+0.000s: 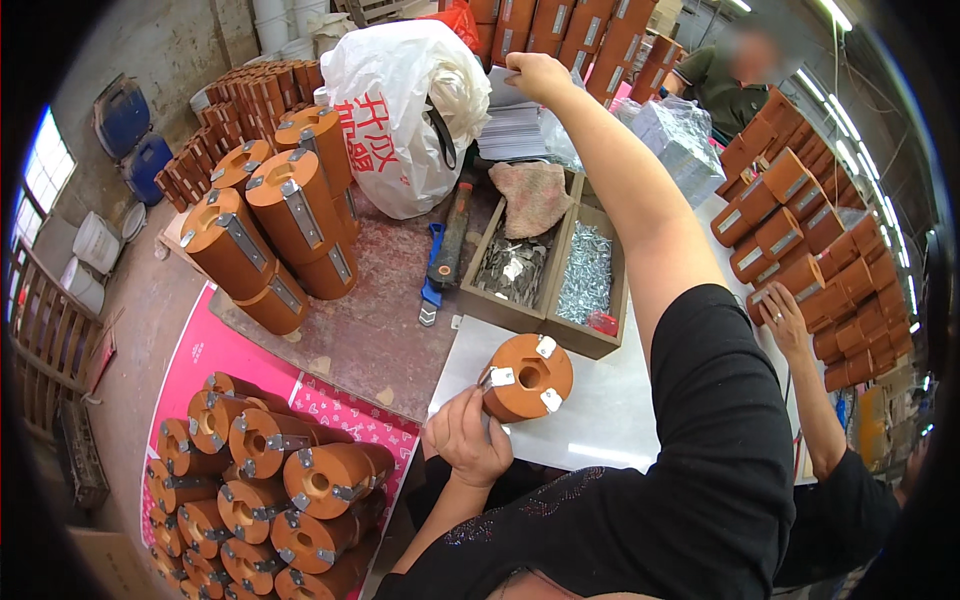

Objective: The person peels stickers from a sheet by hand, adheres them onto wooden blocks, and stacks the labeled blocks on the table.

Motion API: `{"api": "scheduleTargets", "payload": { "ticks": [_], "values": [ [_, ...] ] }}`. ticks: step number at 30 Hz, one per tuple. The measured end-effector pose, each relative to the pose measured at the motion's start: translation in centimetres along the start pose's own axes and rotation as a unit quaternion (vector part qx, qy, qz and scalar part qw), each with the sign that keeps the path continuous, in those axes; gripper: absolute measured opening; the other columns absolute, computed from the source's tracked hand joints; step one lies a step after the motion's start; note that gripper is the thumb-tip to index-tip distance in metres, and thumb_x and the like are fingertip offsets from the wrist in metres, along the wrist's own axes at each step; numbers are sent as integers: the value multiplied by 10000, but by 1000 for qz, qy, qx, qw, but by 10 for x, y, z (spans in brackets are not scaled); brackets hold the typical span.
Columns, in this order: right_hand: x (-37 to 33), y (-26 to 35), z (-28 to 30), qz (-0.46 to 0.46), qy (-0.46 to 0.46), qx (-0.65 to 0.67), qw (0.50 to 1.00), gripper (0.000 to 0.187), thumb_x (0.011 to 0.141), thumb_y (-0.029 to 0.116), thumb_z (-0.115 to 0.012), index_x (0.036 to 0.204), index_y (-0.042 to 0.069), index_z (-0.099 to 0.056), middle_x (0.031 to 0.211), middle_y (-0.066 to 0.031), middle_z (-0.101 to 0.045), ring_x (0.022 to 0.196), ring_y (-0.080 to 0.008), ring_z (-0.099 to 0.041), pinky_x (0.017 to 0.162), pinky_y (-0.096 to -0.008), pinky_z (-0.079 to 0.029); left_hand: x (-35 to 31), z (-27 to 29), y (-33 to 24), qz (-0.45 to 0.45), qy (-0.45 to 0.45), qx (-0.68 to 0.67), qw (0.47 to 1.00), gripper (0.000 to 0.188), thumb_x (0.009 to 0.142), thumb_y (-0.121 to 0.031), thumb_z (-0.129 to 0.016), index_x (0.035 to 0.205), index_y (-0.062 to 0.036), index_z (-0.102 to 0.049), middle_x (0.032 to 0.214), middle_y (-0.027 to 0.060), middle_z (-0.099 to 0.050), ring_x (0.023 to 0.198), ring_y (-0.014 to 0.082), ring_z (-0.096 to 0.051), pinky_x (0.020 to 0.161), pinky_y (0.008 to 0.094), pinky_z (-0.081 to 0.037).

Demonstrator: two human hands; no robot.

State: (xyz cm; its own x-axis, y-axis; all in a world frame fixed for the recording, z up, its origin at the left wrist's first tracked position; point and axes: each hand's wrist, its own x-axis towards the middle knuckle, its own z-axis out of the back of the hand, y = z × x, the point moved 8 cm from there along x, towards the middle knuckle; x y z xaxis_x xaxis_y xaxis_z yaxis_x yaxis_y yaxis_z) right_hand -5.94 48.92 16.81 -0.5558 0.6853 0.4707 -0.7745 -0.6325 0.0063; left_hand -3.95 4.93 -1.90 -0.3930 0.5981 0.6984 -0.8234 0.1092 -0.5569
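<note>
- My feed puts the brown cylinder (pixel 517 400) on the white tabletop (pixel 610 408), hole facing up, with pale metal tabs (pixel 551 400) around its top.
- The left hand (pixel 468 437) is at the cylinder's near-left side, fingers bent — I can't tell whether they grip it or a metal strip there.
- I see the right hand (pixel 543 78) stretched far forward, fingers curled by the stack of pale strips (pixel 512 138) (whether one is pinched, I cannot tell from here).
- Between the hands I have a two-part wooden box (pixel 592 342): dark metal pieces (pixel 512 272) left, small silvery fasteners (pixel 586 272) right, a pinkish cloth (pixel 530 198) over the left part's far end.
</note>
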Motion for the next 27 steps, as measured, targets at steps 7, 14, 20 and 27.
{"api": "scheduleTargets", "payload": {
  "ticks": [7, 14, 20, 27],
  "values": [
    [-19, -18, 115, 60, -251, 87, 962, 239, 766, 257, -637, 964, 128, -600, 854, -138, -643, 789, -325, -617, 700, -370, -481, 5, 1, -7, -17, -8, -1, 1000, 396, 705, -152, -515, 1059, 26, -532, 981, 160, -585, 887, 315, -531, 807, 394, -344],
    [-164, 9, 200, 137, -264, 133, 946, 245, 805, 127, -577, 1044, 100, -624, 873, -150, -644, 781, -278, -632, 677, -325, -493, -4, 5, -5, -18, 6, -16, 1000, 428, 732, -71, -544, 1137, 36, -462, 1079, 183, -527, 983, 330, -497, 893, 404, -347],
    [-346, 74, 245, 262, -365, 78, 890, 325, 685, -72, -585, 1000, 1, -622, 933, -140, -643, 794, -285, -628, 683, -337, -513, -2, 52, -42, -2, -76, -360, 930, 356, 780, 85, -448, 1133, 61, -408, 1073, 176, -494, 1039, 251, -482, 944, 349, -352],
    [-432, 99, 201, 217, -306, 173, 911, 332, 614, -29, -618, 944, -15, -645, 942, -131, -640, 833, -287, -604, 725, -356, -501, 7, 9, -123, 183, 210, -645, 712, 379, 860, -8, -548, 1207, 57, -412, 1123, 122, -549, 1025, 179, -550, 903, 302, -426]
  ]
}}
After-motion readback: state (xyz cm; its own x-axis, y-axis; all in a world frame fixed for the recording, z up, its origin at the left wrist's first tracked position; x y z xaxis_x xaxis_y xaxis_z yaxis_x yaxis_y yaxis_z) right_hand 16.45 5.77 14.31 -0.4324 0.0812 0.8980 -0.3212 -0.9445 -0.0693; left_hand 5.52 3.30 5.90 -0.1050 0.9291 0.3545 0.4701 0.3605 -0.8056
